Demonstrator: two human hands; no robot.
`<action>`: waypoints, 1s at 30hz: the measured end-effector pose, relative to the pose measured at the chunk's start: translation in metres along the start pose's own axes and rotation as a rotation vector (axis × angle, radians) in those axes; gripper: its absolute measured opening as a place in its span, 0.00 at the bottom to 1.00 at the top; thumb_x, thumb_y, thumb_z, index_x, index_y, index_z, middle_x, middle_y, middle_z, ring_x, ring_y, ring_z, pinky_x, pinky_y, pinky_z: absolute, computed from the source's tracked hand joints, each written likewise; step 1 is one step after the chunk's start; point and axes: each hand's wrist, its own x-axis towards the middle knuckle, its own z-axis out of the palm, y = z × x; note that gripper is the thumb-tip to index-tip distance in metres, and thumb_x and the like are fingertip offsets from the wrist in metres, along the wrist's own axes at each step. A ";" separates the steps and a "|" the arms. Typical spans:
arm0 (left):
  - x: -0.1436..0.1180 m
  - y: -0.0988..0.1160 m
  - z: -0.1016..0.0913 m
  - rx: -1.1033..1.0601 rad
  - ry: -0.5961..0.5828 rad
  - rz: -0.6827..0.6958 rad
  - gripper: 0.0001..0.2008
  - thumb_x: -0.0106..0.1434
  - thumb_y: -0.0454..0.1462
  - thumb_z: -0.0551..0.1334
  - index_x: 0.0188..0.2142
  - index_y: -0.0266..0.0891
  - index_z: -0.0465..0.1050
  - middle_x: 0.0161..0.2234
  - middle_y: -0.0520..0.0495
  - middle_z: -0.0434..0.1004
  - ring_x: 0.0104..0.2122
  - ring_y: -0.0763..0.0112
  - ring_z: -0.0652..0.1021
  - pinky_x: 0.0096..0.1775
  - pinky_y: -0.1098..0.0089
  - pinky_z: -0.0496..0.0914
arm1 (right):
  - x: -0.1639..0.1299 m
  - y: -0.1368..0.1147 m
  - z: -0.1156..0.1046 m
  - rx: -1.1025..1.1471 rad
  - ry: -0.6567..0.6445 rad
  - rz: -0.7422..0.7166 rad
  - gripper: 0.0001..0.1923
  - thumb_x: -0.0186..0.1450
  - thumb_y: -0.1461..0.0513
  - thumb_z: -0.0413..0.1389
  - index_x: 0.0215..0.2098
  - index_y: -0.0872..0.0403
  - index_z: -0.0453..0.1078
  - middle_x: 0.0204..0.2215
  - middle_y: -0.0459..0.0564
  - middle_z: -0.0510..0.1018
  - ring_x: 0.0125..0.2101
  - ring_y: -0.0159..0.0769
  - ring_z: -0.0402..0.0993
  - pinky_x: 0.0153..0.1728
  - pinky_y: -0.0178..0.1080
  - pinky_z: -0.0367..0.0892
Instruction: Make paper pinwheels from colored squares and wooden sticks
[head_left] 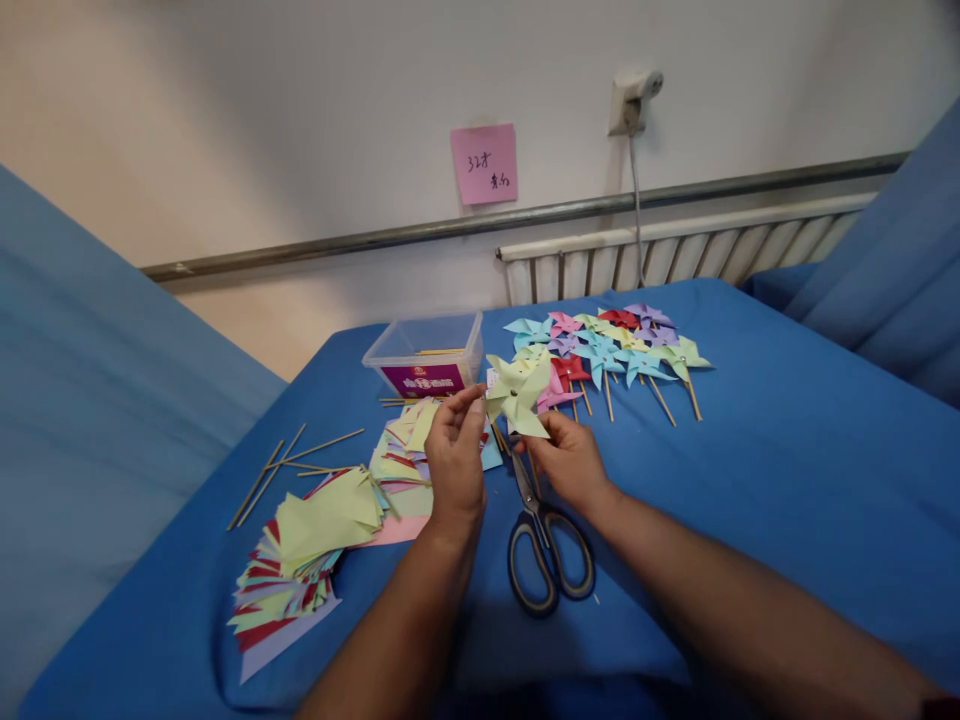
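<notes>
Right now both hands meet over the middle of the blue table (787, 470), sharing a pale yellow pinwheel (517, 392). The left hand (456, 455) is closed on the pinwheel's left blade, thumb and fingertips pinched near the edge. The right hand (570, 460) is closed on its lower right side, fingers curled under the paper; whether it also holds a stick cannot be told.

Scissors (549, 550) lie on the table just near of the right hand, handles toward the person, blades pointing far and partly hidden under that hand. To the left of the left hand sits a loose heap of paper squares (397, 455), and nearer and further left a fanned stack of coloured paper (300, 560). Thin wooden sticks (289, 465) lie scattered beyond that stack. A clear plastic box (427, 355) stands at the far side, and to its right a row of finished pinwheels (615, 350) lies flat. A pink note (484, 164) is stuck to the wall.
</notes>
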 end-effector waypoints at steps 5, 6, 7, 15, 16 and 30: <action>0.006 -0.004 -0.001 -0.141 0.050 -0.223 0.19 0.53 0.44 0.70 0.43 0.40 0.76 0.45 0.46 0.78 0.39 0.71 0.77 0.39 0.72 0.69 | 0.002 -0.003 -0.001 0.112 -0.109 0.070 0.16 0.58 0.50 0.61 0.30 0.55 0.71 0.23 0.45 0.78 0.14 0.24 0.58 0.15 0.31 0.54; 0.006 -0.004 0.000 -0.175 0.027 -0.268 0.19 0.52 0.44 0.71 0.42 0.39 0.76 0.43 0.46 0.78 0.37 0.72 0.77 0.38 0.73 0.68 | 0.002 -0.002 -0.001 0.126 -0.130 0.075 0.16 0.58 0.50 0.61 0.30 0.55 0.71 0.24 0.45 0.78 0.14 0.24 0.58 0.15 0.31 0.54; 0.005 -0.004 0.001 -0.207 -0.003 -0.301 0.19 0.51 0.44 0.71 0.40 0.39 0.76 0.41 0.47 0.78 0.36 0.73 0.77 0.38 0.73 0.68 | 0.002 -0.001 -0.001 0.133 -0.145 0.080 0.16 0.58 0.50 0.62 0.30 0.55 0.71 0.24 0.45 0.78 0.14 0.23 0.59 0.15 0.30 0.54; -0.006 -0.004 0.007 -0.163 -0.102 -0.307 0.17 0.49 0.42 0.72 0.35 0.34 0.75 0.26 0.51 0.74 0.25 0.75 0.73 0.29 0.74 0.66 | -0.001 0.004 0.001 0.155 -0.194 0.104 0.18 0.55 0.48 0.63 0.27 0.54 0.69 0.21 0.43 0.76 0.13 0.23 0.58 0.14 0.30 0.52; -0.006 -0.005 0.007 -0.152 -0.086 -0.305 0.17 0.49 0.42 0.72 0.35 0.34 0.74 0.25 0.52 0.74 0.24 0.75 0.72 0.27 0.74 0.65 | -0.001 0.005 0.001 0.146 -0.204 0.108 0.18 0.55 0.48 0.63 0.27 0.54 0.70 0.20 0.43 0.76 0.13 0.23 0.57 0.14 0.30 0.52; -0.003 -0.005 0.003 -0.187 -0.015 -0.336 0.17 0.45 0.39 0.74 0.33 0.34 0.74 0.25 0.52 0.76 0.22 0.75 0.73 0.27 0.73 0.67 | -0.001 0.006 -0.003 0.147 -0.243 0.076 0.19 0.57 0.47 0.62 0.29 0.53 0.70 0.16 0.40 0.71 0.15 0.26 0.63 0.18 0.31 0.59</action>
